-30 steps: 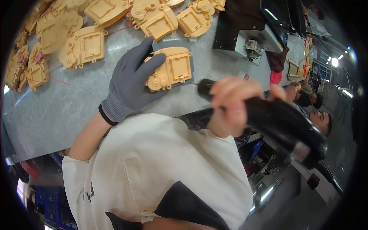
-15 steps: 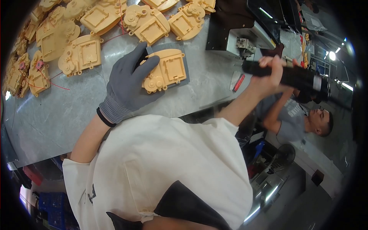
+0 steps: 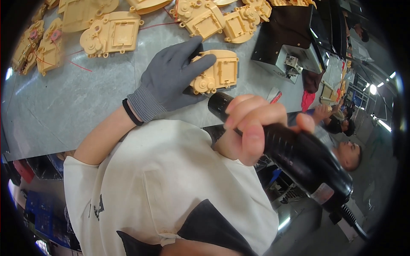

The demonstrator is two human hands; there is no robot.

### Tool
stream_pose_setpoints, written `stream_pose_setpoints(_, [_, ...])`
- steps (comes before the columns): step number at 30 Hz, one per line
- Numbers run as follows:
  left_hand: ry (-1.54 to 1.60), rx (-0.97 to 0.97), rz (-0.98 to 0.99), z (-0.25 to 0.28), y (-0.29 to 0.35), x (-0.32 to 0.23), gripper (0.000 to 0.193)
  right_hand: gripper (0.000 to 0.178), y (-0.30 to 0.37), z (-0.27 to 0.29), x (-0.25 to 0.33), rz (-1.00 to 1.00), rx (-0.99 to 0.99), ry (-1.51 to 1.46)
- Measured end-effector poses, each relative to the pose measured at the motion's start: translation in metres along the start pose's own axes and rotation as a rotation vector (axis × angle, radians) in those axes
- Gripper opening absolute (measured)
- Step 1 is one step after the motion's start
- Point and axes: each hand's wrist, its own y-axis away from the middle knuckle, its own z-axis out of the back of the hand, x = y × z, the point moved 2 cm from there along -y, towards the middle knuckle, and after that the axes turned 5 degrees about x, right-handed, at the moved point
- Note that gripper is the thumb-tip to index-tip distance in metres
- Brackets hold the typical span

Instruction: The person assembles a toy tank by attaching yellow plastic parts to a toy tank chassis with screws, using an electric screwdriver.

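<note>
My left hand [image 3: 168, 72], in a grey knit glove, holds a yellow plastic housing [image 3: 226, 70] with the thumb over its upper left part. The housing has a square recess and round bosses, and lies on a dark flat block [image 3: 231, 88] on the table. My bare right hand [image 3: 258, 126] is wrapped round a black electric screwdriver [image 3: 309, 160] with a cord at its rear end. Its nose points at the housing's lower left edge, and a thin bit shows there. Whether the bit touches a screw cannot be made out.
More yellow housings [image 3: 113, 34] lie along the far side of the grey table [image 3: 111, 96], some with thin red wires. A black and metal machine [image 3: 286, 47] stands to the right. Near it lies a red-handled tool [image 3: 276, 96]. Another person [image 3: 348, 153] is at the far right.
My right hand has brought the screwdriver from the far right in to the housing's lower edge. My left hand still holds the housing. The whole view has shifted, so things appear further right.
</note>
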Motion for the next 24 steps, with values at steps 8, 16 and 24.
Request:
stream_pose_setpoints(8, [-0.002,-0.029,-0.007,0.003,0.002,0.002,0.068,0.062,-0.004,-0.006,-0.012,-0.043,0.043,0.101])
stream_pose_setpoints(16, [-0.035,-0.045,-0.046,0.002,-0.003,-0.002,0.067,0.055,-0.006,-0.015,-0.016,-0.001,0.010,0.122])
stream_pose_setpoints(24, [-0.091,0.026,-0.039,0.004,-0.002,-0.005,0.073,0.044,-0.017,0.093,0.016,0.157,-0.488,0.034])
